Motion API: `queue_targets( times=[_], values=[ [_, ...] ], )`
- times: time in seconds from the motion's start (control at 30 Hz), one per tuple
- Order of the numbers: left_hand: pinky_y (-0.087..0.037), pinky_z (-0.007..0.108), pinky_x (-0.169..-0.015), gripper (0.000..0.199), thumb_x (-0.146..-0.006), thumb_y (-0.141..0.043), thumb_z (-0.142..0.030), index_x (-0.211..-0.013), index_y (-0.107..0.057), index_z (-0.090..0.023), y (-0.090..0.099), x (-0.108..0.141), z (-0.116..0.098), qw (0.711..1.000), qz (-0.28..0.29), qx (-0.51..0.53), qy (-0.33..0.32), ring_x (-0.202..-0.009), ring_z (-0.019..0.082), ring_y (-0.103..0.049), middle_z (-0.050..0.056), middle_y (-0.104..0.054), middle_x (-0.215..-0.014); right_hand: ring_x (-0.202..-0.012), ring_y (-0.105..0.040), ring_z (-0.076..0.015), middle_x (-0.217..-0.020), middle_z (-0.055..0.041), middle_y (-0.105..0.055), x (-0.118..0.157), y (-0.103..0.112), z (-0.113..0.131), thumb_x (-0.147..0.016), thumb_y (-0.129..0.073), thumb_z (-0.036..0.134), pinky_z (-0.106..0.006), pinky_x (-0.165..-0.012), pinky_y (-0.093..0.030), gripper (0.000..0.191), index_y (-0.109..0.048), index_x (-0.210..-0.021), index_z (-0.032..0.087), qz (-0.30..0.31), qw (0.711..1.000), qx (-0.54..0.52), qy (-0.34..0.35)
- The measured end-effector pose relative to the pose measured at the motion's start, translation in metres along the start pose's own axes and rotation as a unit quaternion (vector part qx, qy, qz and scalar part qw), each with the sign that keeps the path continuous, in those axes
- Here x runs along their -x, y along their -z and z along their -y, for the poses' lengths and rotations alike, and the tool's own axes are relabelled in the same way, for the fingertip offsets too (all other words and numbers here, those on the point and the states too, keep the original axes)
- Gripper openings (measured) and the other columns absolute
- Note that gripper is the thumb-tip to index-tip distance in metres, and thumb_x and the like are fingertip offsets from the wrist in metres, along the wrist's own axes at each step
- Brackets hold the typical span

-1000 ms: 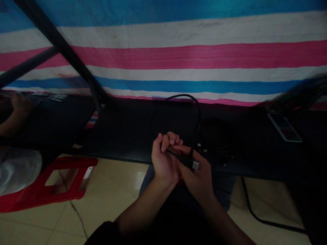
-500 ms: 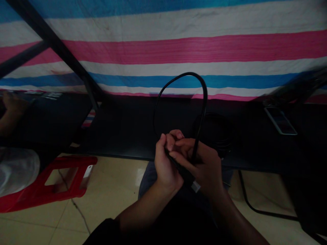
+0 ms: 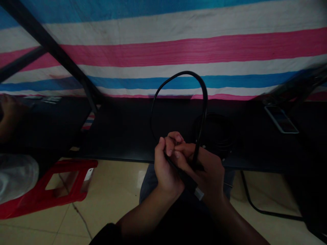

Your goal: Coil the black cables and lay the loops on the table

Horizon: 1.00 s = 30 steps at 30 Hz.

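A black cable rises in a loop above my two hands, which meet over the front edge of the dark table. My left hand is closed round the cable near its plug. The silver plug end points down and to the right below my fingers. Wrapped round the thick right side of the loop, my right hand has its fingertips against those of my left hand. Coiled black cable lies on the table just behind my right hand.
On the table at the right lies a phone. A striped sheet hangs behind. At the left are a person's hand, a dark metal frame and a red stool over the tiled floor.
The cable loop has widened slightly to the left, and the plug end has shifted a little down and right. Both hands keep their hold.
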<state>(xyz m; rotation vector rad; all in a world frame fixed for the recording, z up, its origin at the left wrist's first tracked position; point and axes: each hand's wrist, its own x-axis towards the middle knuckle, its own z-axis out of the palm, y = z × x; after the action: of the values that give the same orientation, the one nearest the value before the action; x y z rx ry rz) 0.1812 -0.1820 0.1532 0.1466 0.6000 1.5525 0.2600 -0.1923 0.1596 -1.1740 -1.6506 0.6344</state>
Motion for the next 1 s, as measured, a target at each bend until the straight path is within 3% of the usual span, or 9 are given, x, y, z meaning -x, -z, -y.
queue_targets(
  times=[0.4, 0.77, 1.0],
  values=[
    [-0.050, 0.020, -0.083, 0.045, -0.097, -0.049, -0.037, -0.055, -0.045, -0.020, 0.006, -0.002, 0.007, 0.997, 0.009, -0.055, -0.044, -0.084, 0.014, -0.054, 0.003, -0.054, -0.085, -0.046, -0.051, -0.0084, -0.057, 0.0066, -0.054, 0.002, 0.004, 0.003, -0.088, -0.061, 0.016, -0.020, -0.050, -0.046, 0.011, -0.067, -0.080, 0.021, -0.008, 0.999, 0.047, 0.000],
    [-0.048, 0.024, -0.082, 0.049, -0.100, -0.042, -0.035, -0.053, -0.048, -0.021, 0.006, -0.002, 0.008, 0.995, -0.002, -0.084, -0.051, -0.082, 0.016, -0.054, 0.004, -0.057, -0.086, -0.048, -0.052, -0.0075, -0.062, 0.0062, -0.060, 0.002, 0.003, 0.002, -0.085, -0.060, 0.014, -0.019, -0.054, -0.046, 0.009, -0.065, -0.080, 0.020, -0.008, 0.998, 0.055, -0.009],
    [-0.050, 0.028, -0.085, 0.048, -0.097, -0.050, -0.040, -0.053, -0.051, -0.022, 0.010, -0.001, 0.008, 0.993, 0.000, -0.106, -0.053, -0.084, 0.018, -0.057, 0.004, -0.058, -0.088, -0.049, -0.056, -0.0089, -0.061, 0.0060, -0.062, 0.002, 0.000, 0.000, -0.082, -0.058, 0.018, -0.020, -0.053, -0.046, 0.007, -0.063, -0.079, 0.022, -0.022, 0.996, 0.082, -0.017]
  ],
)
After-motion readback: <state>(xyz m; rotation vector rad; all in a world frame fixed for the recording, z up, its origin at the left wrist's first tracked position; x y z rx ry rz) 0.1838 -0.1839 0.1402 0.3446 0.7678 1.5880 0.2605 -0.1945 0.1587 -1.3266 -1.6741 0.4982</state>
